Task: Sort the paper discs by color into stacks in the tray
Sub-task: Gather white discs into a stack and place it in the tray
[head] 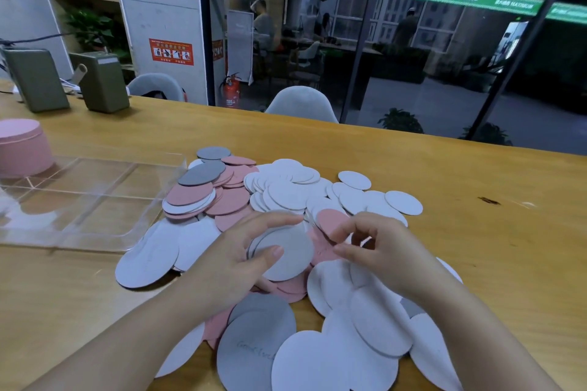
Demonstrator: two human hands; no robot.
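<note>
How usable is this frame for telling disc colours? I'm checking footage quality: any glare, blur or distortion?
Head view: wide-angle bending curves the table edge and stretches the near discs; the clear tray shows pale reflections; the glass wall mirrors a dim room; left hand and right hand look slightly soft; pink, white and grey remain distinguishable.

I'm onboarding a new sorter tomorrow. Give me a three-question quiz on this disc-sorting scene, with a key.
1. True or false: the clear tray already holds stacks of discs.
2. Which hand grips a small stack of grey discs? A) left hand B) right hand
3. Fill in: the discs in the pile on the table come in white, grey and ____.

Key: 1 false, the tray's compartments look empty; 2 A, thumb on top and fingers curled round the far edge; 3 pink.
</note>
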